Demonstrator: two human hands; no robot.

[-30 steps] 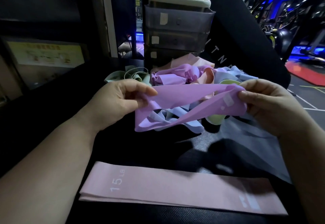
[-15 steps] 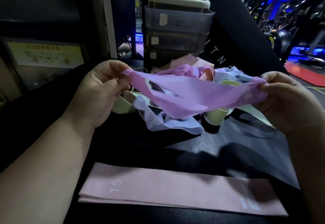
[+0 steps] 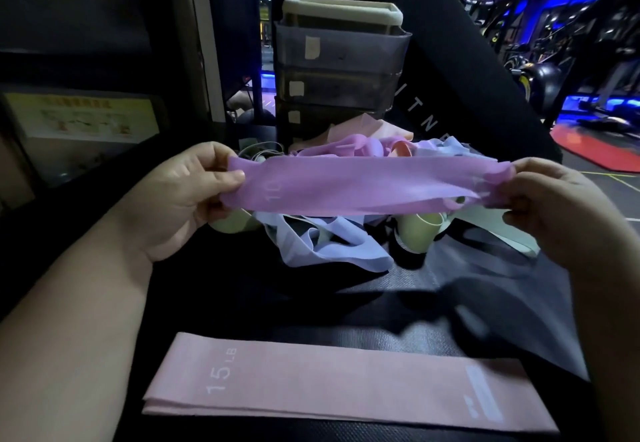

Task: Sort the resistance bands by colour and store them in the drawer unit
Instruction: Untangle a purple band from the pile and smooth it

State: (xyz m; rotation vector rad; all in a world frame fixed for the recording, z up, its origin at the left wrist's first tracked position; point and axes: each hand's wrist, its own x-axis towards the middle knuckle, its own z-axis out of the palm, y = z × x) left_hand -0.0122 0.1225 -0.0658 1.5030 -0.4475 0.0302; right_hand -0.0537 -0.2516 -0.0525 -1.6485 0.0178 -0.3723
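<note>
A purple resistance band (image 3: 346, 187) is stretched flat and level between my hands, above the pile. My left hand (image 3: 187, 195) pinches its left end and my right hand (image 3: 561, 213) pinches its bunched right end. Behind and under it lies a tangled pile of bands: pale blue (image 3: 332, 251), light green (image 3: 415, 233), peach-pink (image 3: 367, 129) and more purple (image 3: 349, 147). A pink band marked 15 LB (image 3: 346, 386) lies flat on the near part of the black surface. The grey drawer unit (image 3: 343, 70) stands behind the pile with its drawers shut.
The black padded surface (image 3: 398, 306) carries everything. A black slanted panel (image 3: 467, 70) rises right of the drawer unit. A yellow poster (image 3: 83, 119) is at the left. Gym machines and a red floor mat (image 3: 602, 147) are at the far right.
My hands moved apart and pulled the purple band from a loose, twisted loop into a flat, taut strip, lifting it level above the pile.
</note>
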